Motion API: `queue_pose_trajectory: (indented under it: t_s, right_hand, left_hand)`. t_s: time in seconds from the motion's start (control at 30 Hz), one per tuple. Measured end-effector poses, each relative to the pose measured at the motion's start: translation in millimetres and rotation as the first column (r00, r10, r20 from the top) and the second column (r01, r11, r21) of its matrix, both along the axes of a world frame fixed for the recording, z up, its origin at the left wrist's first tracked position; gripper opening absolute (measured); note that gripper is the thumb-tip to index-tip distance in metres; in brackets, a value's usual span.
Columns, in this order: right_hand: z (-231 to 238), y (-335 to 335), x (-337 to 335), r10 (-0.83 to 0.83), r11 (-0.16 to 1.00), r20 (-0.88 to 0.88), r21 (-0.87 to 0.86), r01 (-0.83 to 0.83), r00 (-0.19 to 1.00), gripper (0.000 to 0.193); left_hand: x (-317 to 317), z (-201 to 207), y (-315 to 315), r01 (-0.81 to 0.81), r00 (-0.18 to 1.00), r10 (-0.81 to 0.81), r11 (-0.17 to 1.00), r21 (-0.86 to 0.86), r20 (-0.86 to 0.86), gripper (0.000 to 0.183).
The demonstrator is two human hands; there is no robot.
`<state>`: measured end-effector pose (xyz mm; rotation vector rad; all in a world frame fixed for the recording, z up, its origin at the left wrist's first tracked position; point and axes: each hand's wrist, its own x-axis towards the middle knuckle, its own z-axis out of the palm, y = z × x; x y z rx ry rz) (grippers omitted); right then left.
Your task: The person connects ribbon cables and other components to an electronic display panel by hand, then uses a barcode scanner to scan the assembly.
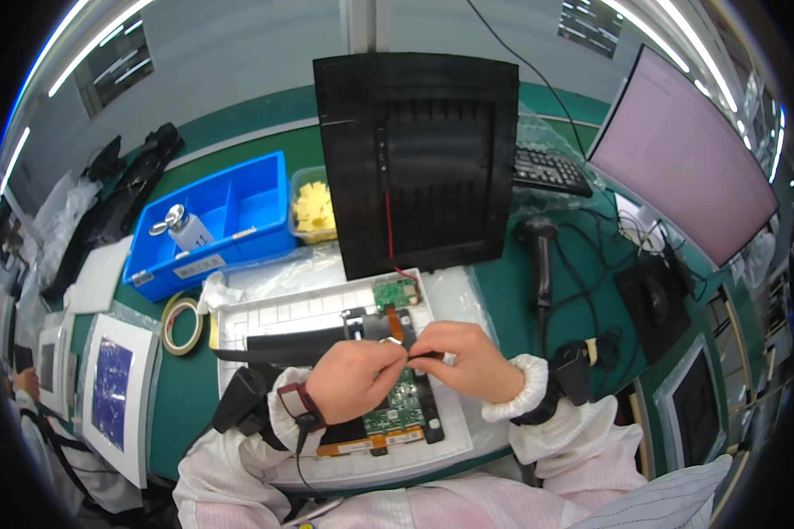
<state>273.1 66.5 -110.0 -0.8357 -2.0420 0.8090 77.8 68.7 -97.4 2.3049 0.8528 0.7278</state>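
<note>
My left hand [353, 381] and my right hand [469, 360] meet over a white housing [245, 310] lying on the bench. Fingertips of both are pinched together around something small, partly whitish and partly dark, which I cannot make out. Below them is a green circuit board [399, 411], partly covered by my left hand. A smaller green board [397, 292] sits at the housing's far edge, with an orange ribbon cable [395, 323] running from it toward my fingers. To the left, a black strip [282, 346] lies across the housing.
Behind the housing stands a black panel [445, 176] with a red wire. Left are a blue divided bin [269, 198], a tub of yellow pieces [314, 210] and a tape roll [169, 330]. Right are a handheld scanner [543, 264], cables, a keyboard [551, 172] and a monitor [688, 159].
</note>
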Motion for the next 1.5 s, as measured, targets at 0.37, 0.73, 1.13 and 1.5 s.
queue_pose_trajectory:
  t_s: [0.37,0.73,1.13,1.5]
  right_hand:
    - [3.9,-2.1,-2.0,0.019,1.000,0.011,-0.022,-0.019,1.000,0.007]
    - [-1.6,-7.6,-4.9,-0.003,0.963,-0.053,0.268,0.017,0.999,0.008]
    - [12.1,-13.3,-2.4,-0.072,0.820,-0.384,-0.548,-0.165,0.920,0.009]
    - [7.8,-15.1,-1.7,0.054,0.760,-0.408,-0.575,-0.303,0.911,0.009]
  left_hand:
    - [0.5,2.7,-2.0,0.022,1.000,-0.022,0.994,-0.110,0.002,0.010]
    - [-6.0,-6.9,7.8,-0.029,0.966,0.153,0.864,-0.503,0.208,0.017]
    - [-31.2,23.4,0.2,-0.350,0.927,0.352,0.936,-0.043,0.125,0.016]
    - [-14.0,-8.5,-22.1,0.204,0.893,0.137,0.725,-0.658,0.428,0.011]
